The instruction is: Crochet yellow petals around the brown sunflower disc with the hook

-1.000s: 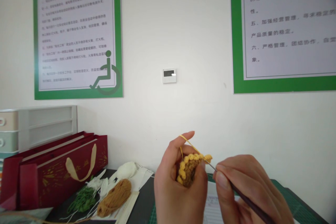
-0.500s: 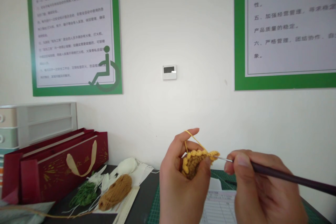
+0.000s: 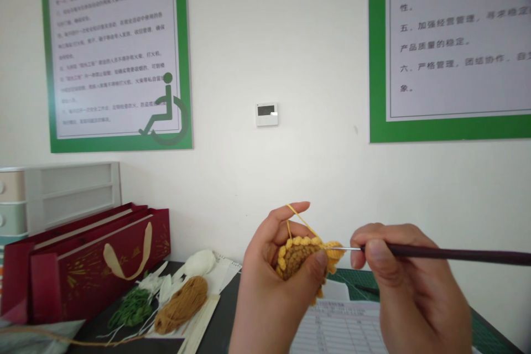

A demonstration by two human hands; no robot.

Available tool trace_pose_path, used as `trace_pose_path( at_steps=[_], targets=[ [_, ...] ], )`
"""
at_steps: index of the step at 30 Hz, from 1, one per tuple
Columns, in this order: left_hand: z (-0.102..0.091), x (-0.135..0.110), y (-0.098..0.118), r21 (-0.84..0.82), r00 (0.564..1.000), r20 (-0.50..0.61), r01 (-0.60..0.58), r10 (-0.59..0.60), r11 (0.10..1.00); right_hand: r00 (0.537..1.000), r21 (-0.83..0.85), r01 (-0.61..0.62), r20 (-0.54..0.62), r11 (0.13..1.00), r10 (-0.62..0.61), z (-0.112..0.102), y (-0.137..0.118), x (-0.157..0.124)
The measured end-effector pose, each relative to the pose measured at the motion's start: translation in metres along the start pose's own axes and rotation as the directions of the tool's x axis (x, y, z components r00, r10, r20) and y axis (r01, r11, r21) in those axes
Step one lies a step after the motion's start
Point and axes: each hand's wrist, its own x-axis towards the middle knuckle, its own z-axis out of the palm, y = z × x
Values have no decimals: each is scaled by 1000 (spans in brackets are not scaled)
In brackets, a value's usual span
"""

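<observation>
A round crocheted piece [image 3: 297, 259], brown in the middle with a yellow scalloped edge, is pinched between the thumb and fingers of my left hand [image 3: 269, 287]. Yellow yarn [image 3: 306, 223] runs over the raised index finger down to the edge of the piece. My right hand [image 3: 410, 282] grips a crochet hook [image 3: 452, 254] by its dark handle, which points off to the right. The hook's thin metal shaft reaches the yellow edge near my left thumb. Its very tip is hidden among the stitches.
Below the hands, a printed sheet [image 3: 336, 326] lies on a green cutting mat [image 3: 489, 337]. To the left are a brown yarn skein [image 3: 182, 304], green yarn [image 3: 130, 307], white yarn [image 3: 199, 263] and dark red gift bags [image 3: 103, 271]. Behind them stands a drawer unit [image 3: 78, 191].
Both hands have shifted slightly left. The hook has swung from sloping down rightward to nearly level, and more of the yellow edge shows below my left thumb.
</observation>
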Motion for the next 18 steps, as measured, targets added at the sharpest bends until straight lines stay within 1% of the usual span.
trace_pose_path(
  at_steps=[3,6,9,13,16,17,18],
  targets=[
    [-2,0,0,-5,1000,-5,-1,1,1000,994,32,80,70,996,-82,-3,1,2],
    [-4,0,-1,-25,1000,0,-12,12,1000,976,65,135,164,989,-144,-7,3,7],
    [-5,1,-2,-20,1000,4,-12,12,1000,934,78,238,257,968,-250,-12,7,14],
    [-8,1,-1,7,1000,19,-8,8,1000,878,76,343,327,936,-349,-19,13,21],
    [-9,1,1,16,1000,30,7,-8,1000,822,78,424,385,902,-419,-22,14,25],
    [-10,1,1,13,999,37,22,-23,1000,820,85,423,388,902,-421,-22,13,25],
    [-10,1,2,7,998,47,40,-40,999,833,95,397,380,913,-402,-22,13,25]
  ],
)
